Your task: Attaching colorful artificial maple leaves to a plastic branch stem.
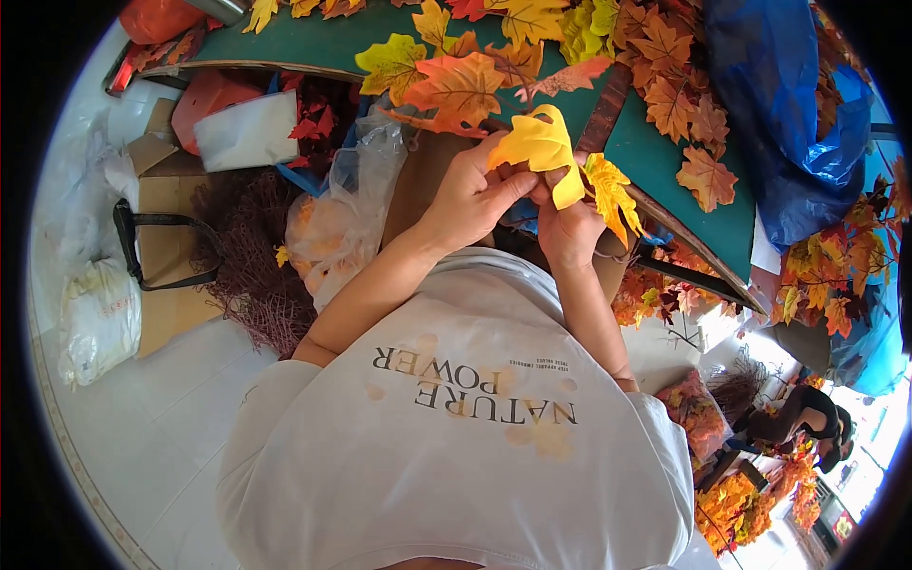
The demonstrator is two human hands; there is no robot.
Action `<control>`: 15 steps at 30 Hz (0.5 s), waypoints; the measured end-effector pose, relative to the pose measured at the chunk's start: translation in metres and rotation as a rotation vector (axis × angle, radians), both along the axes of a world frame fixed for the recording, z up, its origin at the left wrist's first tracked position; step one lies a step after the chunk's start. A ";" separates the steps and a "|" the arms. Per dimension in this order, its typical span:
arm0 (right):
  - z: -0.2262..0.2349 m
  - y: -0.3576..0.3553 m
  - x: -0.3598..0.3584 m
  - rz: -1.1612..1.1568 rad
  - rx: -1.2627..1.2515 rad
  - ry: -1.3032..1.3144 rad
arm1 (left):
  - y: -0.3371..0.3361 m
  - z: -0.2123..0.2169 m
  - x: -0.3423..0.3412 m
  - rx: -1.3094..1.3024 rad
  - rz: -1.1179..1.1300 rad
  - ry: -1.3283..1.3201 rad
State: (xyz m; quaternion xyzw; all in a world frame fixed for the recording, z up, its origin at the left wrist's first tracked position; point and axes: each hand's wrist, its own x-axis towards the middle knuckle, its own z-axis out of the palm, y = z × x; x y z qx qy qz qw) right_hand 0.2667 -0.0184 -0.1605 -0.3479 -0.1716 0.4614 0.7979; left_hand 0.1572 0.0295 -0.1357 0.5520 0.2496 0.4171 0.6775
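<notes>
Above the table's near edge, both my hands are close together at a yellow artificial maple leaf (534, 142). My left hand (475, 195) is closed, with thumb and fingers pinching at the leaf's lower side. My right hand (570, 228) is closed beside it, its fingertips partly behind the leaf. A second yellow leaf (613, 195), tinged orange, sticks out by my right hand. What exactly lies between the fingertips is hidden. Just beyond my hands spreads a cluster of orange artificial leaves (461, 87); whether it joins the yellow ones I cannot tell.
The green table (655, 157) carries more orange leaves (670, 100) and a blue plastic bag (774, 123) at right. To the left are brown twiggy stems (252, 256), a clear plastic bag (332, 228) and a cardboard box (171, 256). Another person (807, 418) is at far lower right.
</notes>
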 end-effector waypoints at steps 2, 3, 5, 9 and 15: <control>-0.003 0.000 0.001 0.006 0.043 -0.119 | -0.001 -0.001 0.000 -0.053 -0.018 -0.037; -0.002 -0.001 0.001 0.004 0.045 -0.122 | -0.002 -0.002 0.000 -0.079 -0.005 -0.053; 0.003 -0.003 0.002 0.109 0.082 -0.078 | -0.003 -0.006 0.001 -0.101 0.005 -0.074; -0.006 -0.004 -0.005 0.063 0.012 -0.134 | -0.007 -0.008 0.004 -0.163 0.051 -0.120; -0.028 -0.005 -0.006 0.109 0.076 -0.207 | -0.008 -0.010 -0.001 0.067 0.167 0.041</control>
